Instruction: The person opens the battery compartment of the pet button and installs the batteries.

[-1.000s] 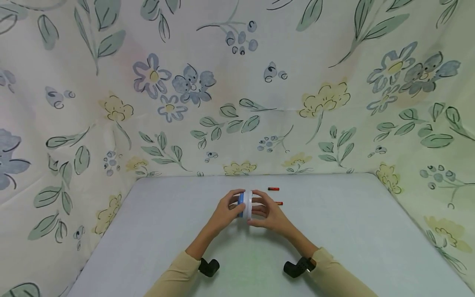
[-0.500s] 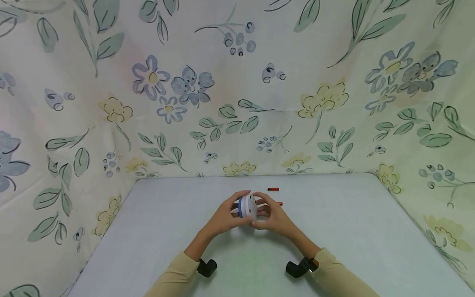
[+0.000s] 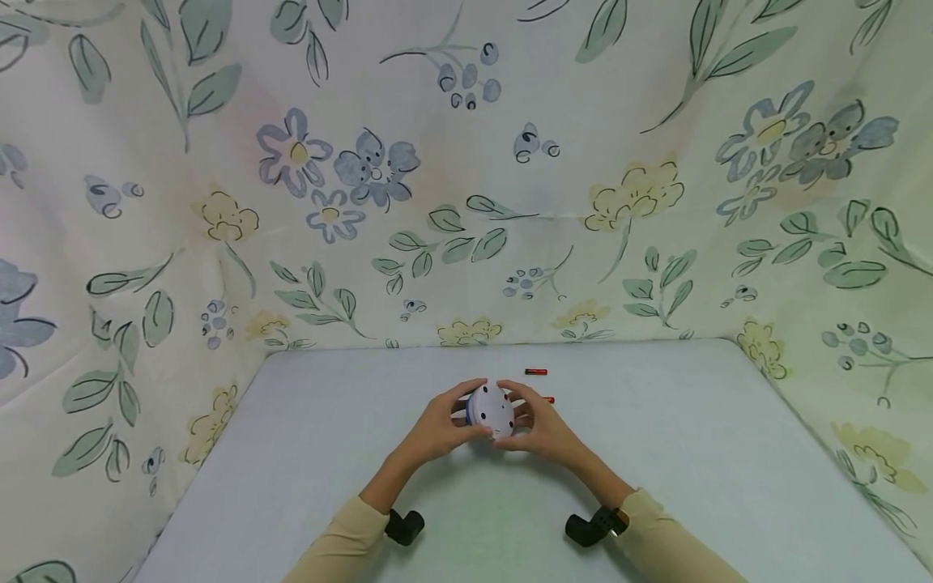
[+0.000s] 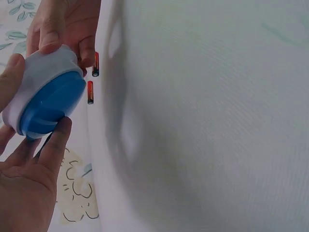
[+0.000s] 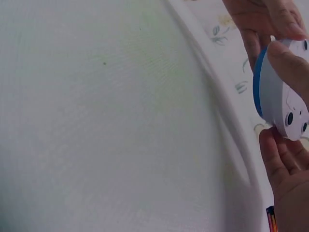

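Both hands hold a round white-and-blue device (image 3: 493, 410) above the middle of the table. My left hand (image 3: 436, 425) grips its left side, fingers at the top and thumb at the lower edge. On the right side, my right hand (image 3: 543, 427) holds the rim between thumb and fingers. The white underside, dotted with small black feet, is tilted towards the head camera. The left wrist view shows the smooth blue face (image 4: 55, 104), with left fingertips against it. In the right wrist view, the white body (image 5: 273, 94) stands on edge between the hands.
Two red-and-black batteries lie on the white table beyond the right hand: a farther battery (image 3: 535, 372) and a nearer battery (image 3: 550, 400), partly hidden by the fingers. A floral cloth (image 3: 452, 202) hangs behind the table. Black wrist cameras (image 3: 405, 527) sit at both cuffs.
The device has turned from edge-on so that its white underside with black feet faces the head camera. Both hands shifted their fingers slightly round it. The batteries stayed in place.
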`<state>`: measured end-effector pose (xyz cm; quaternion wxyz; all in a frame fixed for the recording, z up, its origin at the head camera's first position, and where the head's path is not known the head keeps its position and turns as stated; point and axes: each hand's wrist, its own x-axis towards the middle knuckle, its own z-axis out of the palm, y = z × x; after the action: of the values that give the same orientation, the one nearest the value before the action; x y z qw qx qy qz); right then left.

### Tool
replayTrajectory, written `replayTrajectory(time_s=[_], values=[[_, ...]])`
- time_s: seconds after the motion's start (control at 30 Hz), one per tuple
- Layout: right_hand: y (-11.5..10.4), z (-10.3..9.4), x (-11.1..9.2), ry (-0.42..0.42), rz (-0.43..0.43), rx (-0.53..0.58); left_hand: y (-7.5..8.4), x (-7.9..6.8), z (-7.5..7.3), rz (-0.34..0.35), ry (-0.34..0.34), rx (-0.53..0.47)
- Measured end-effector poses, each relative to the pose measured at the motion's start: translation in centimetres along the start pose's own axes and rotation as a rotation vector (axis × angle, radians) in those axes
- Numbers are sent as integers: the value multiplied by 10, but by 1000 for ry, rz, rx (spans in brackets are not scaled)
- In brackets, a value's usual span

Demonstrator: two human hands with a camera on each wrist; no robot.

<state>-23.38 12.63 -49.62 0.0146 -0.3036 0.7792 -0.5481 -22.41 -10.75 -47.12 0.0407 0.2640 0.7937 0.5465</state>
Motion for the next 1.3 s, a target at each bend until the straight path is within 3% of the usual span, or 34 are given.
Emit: replayTrajectory(time_s=[0.23,0.7,1.0,1.3], values=[[-23,-6,-1,-22,-23,-41,-7,-2,-4,-32,14,1],[-23,-10,-1,-29,10,-64,-19,-7,-9,-102,66,-25],[21,-9,2,-31,1,-110,-24,-9,-10,-113,61,1],[25,-11,2,-69,45,-91,-31,-9,-9,-133,41,-7]])
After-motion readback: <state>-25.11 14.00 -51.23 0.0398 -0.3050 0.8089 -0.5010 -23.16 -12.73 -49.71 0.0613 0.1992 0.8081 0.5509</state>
